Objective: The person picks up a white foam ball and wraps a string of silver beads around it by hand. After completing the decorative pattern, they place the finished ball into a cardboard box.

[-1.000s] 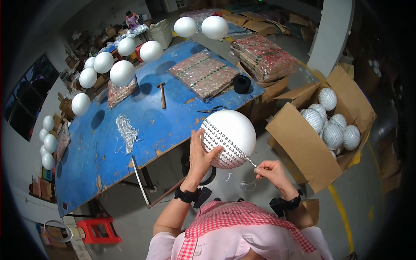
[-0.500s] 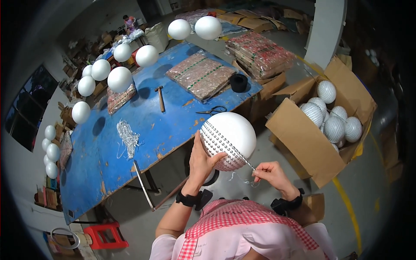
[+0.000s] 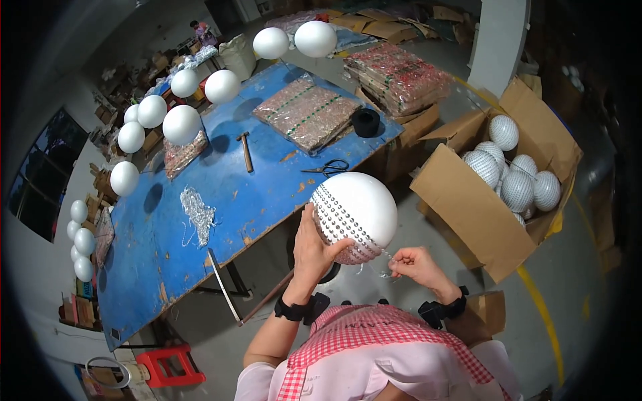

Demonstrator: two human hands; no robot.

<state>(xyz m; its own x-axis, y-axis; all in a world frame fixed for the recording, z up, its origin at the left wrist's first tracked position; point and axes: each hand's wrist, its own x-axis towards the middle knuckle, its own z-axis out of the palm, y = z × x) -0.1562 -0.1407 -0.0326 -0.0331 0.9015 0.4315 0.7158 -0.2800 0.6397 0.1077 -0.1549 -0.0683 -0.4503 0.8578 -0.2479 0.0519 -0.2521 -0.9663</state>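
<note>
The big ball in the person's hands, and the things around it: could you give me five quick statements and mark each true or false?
1. The left hand is on the big ball. True.
2. Beads cover the whole big ball. False: rows of them cover part of it, and a large white area is bare.
3. The right hand is holding the scissors. False: it pinches a thin strand beside the ball; the scissors lie on the blue table.
4. A hammer lies on the blue table. True.
5. The cardboard box on the right is closed. False: it is open, with textured silvery balls inside.
</note>
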